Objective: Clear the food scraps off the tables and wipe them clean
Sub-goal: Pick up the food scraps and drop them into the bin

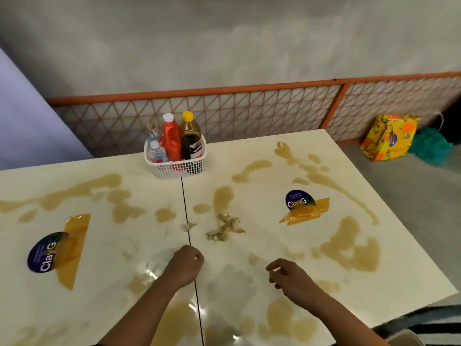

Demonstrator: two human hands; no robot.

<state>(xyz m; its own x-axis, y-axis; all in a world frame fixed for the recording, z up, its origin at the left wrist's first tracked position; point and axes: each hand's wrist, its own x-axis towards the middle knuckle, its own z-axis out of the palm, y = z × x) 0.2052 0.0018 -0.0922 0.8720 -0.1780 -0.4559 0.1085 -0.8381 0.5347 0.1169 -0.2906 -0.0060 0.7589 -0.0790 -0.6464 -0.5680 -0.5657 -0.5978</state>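
Over the stained counter (249, 151), scrap clearing is likely just starting. Left grip (185, 264) is sitting curled, contents unclear; right grip (287, 275) is hanging loose, empty. Food scraps (225, 227) ahead are needing gathering first.

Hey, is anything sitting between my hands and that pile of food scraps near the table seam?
Nothing visible. Only stained tabletop lies between the left hand, the right hand and the food scraps. The basket of bottles stands beyond the pile, out of the way.
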